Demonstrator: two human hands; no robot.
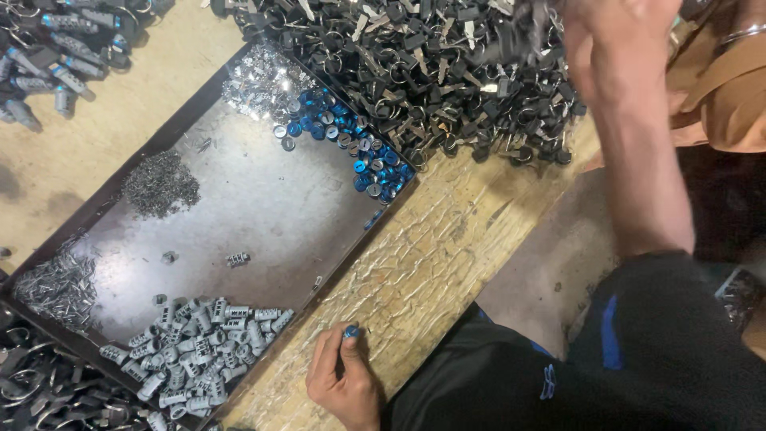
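**Two hands at a parts tray, one pinching a blue piece**

Landmark: one long dark tray (239,191), set aslant on the wooden bench (447,255).

Far left of the tray, top corner: a cluster of grey-and-blue assembled pieces (56,56), roughly a dozen, too jumbled to count surely.

Inside the tray, five separate heaps: thin metal slivers (52,283) at its lower left end, fine dark shavings (159,182) along the upper wall, grey ribbed barrels (199,339) in the lower corner, shiny silver stampings (259,80) at the top end, blue caps (363,152) along the right wall. Two stray grey barrels near the tray's middle.

Just below the tray's lower right edge: left hand (343,379), resting on the bench, fingers curled, thumb and forefinger pinched on one small blue cap (351,330).

Beyond the tray's top right: one large pile of black ringed parts (431,72).

Right of that pile: right hand (618,48), raised and motion-blurred, seemingly closed on a clump of black parts; grip not clear.
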